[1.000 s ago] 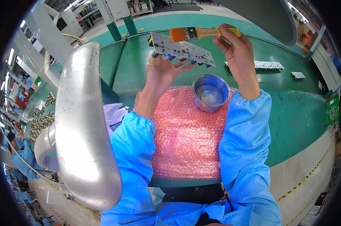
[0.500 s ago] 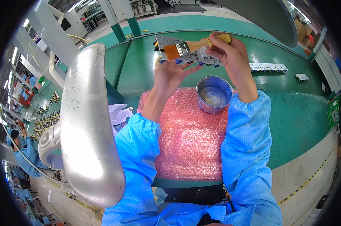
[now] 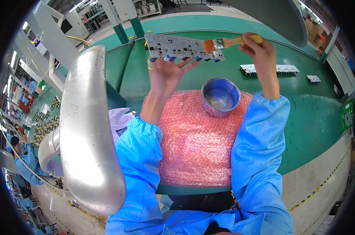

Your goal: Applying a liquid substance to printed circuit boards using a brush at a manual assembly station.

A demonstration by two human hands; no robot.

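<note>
My left hand [image 3: 165,74] holds up a long white circuit board [image 3: 177,47] from beneath, its fingers hidden in part behind the lower edge. Small dark parts dot the board's face, and blue components stick out below it. In my right hand [image 3: 260,51] is a flat paintbrush [image 3: 233,42], gripped by its yellow wooden handle. The orange-brown bristles lie over the board's right end; whether they press on it I cannot tell. Below, between my forearms, a round metal pot [image 3: 221,98] with a little pale liquid stands on pink bubble wrap [image 3: 195,145].
A large silver extraction hood [image 3: 89,133] rises close by my left arm. A white crumpled sheet [image 3: 118,119] lies beside it. On the green table [image 3: 306,129], more white boards [image 3: 285,69] lie at the far right. A dark grey panel [image 3: 275,19] hangs overhead.
The brush has moved right, from the board's left end to its right end, along with my right hand. The board has shifted left and shows more of its face.
</note>
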